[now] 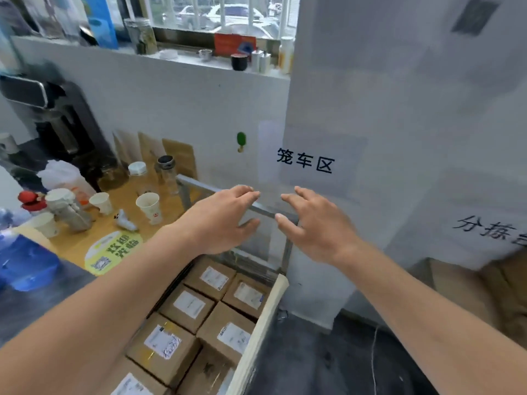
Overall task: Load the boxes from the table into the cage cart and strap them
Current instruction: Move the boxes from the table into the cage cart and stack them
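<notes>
Evidently the loading step is over or nearly so: cardboard boxes (186,307) are sitting packed in tight rows inside the cage cart (286,253), filling it from the near edge back toward its far corner, each with a white label facing up. Both hands are reaching out over the cart's far end, close to its top metal rail (263,209). The left hand (225,218) is hovering with fingers straight and loosely spread, thumb dropped below them, gripping nothing. The right hand (309,223) is doing the same just beside it, fingers extended toward the left hand, a narrow gap lying between the two. Whether any fingertip is actually touching the rail I cannot tell, since the frame is blurring there. No strap is showing anywhere in view, so the strapping step is probably beginning, and the next move is calling for finding the strap or its anchor at that far rail and pinching it before drawing it across the boxes. To the left, a wooden table (182,198) is carrying paper cups (149,208) and bottles.
</notes>
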{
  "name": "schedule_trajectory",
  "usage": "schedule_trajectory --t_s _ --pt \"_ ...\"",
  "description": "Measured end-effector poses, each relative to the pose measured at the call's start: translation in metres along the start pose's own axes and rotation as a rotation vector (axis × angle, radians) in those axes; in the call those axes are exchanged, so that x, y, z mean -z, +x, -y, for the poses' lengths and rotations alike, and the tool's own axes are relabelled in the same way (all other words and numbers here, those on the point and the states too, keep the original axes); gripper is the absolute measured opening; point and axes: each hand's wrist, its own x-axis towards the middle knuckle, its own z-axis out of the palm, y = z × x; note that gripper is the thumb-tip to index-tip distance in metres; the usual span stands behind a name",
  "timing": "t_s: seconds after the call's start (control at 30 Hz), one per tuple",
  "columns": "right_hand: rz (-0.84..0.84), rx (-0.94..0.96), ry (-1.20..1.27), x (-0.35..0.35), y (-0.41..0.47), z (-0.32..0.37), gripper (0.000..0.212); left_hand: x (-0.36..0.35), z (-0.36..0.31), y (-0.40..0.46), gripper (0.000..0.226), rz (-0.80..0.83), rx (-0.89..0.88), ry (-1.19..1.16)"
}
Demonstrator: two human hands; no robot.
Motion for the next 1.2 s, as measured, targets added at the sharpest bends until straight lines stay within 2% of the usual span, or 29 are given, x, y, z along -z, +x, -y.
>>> schedule_trajectory --t_s 0.3,0.57,0.93,1.2 --pt "-0.135 -0.336 -0.008 0.048 -0.117 -0.069 0.059 -0.010 -0.125 0.041 0.064 0.018 -0.355 -0.022" --pt "-0.223 -0.597 -0.005 0.073 -0.256 -0.127 0.059 -0.030 -0.267 0.033 0.062 0.093 -0.618 -0.040" --pt "-0.317 -0.845 -0.022 0.096 -0.458 -0.183 0.056 -0.066 -0.460 -0.030 0.065 0.126 -0.890 -0.101" --pt "-0.342 -0.995 -0.005 0.091 -0.549 -0.231 0.058 -0.096 -0.566 -0.054 0.063 0.196 -1.000 -0.123"
